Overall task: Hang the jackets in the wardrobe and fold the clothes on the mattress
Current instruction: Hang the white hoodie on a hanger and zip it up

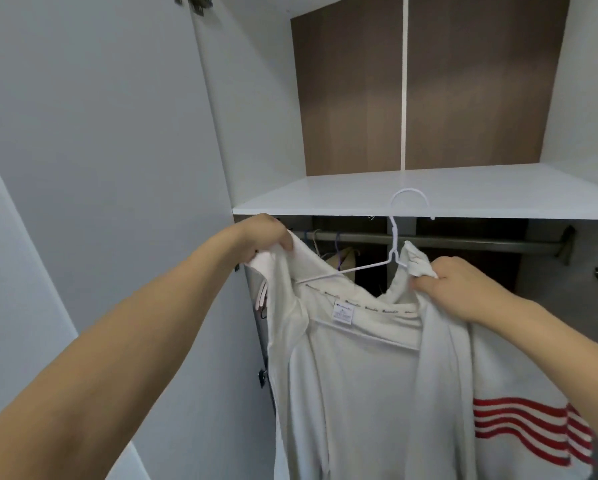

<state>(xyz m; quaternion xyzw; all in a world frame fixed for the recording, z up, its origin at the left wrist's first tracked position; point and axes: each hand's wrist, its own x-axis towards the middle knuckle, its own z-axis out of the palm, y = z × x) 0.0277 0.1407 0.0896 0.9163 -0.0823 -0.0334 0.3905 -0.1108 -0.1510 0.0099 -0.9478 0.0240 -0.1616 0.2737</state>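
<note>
Both hands hold a cream jacket (359,393) on a white hanger (392,251) before the wardrobe rail (463,242): the left hand (269,237) pinches the collar's left edge, the right hand (453,289) grips its right side, below the shelf (325,197).

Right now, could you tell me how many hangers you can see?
2, perhaps more. A white hanger is inside the cream jacket held by both hands; a purple one hangs on the wardrobe rail at left. The jacket may hide others.
</note>
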